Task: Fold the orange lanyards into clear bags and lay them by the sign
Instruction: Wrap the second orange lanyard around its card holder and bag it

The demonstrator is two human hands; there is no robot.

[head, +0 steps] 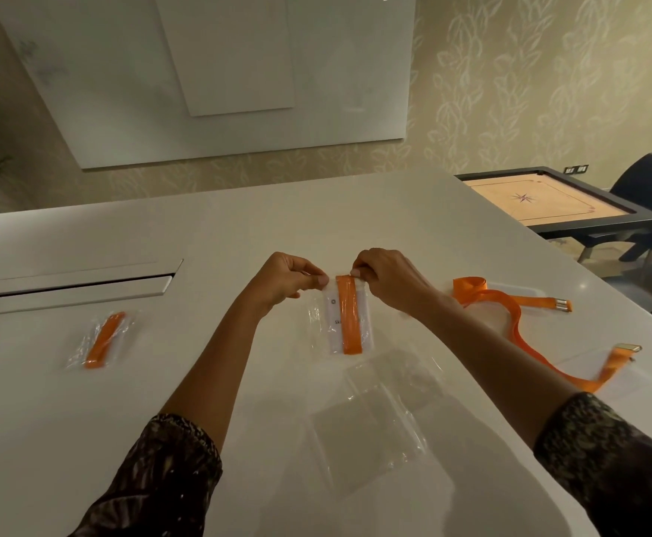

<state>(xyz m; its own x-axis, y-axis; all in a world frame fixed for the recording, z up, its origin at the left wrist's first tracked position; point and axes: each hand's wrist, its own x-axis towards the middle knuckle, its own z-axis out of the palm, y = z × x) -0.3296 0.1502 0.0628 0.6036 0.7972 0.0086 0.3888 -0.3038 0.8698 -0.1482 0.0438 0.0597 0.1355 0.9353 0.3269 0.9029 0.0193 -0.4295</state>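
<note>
at the middle of the white table, seen from the head camera, both hands meet over a clear bag that holds a folded orange lanyard. the left hand pinches the bag's top left corner between thumb and forefinger, the other fingers curled in. the right hand pinches the top right corner the same way, just beside the upper end of the orange strip. the bag's upper edge is lifted by the pinch while its lower end sits at or near the tabletop; i cannot tell whether it touches. a white printed card shows behind the lanyard inside the bag, its text too small to read.

to the left, well apart, a second bagged lanyard lies flat on the table. to the right, loose orange lanyards with metal end clips sprawl across the surface. near the person, between the dark patterned sleeves, empty clear bags lie overlapping. beyond the table's far right corner stands a carrom board.
</note>
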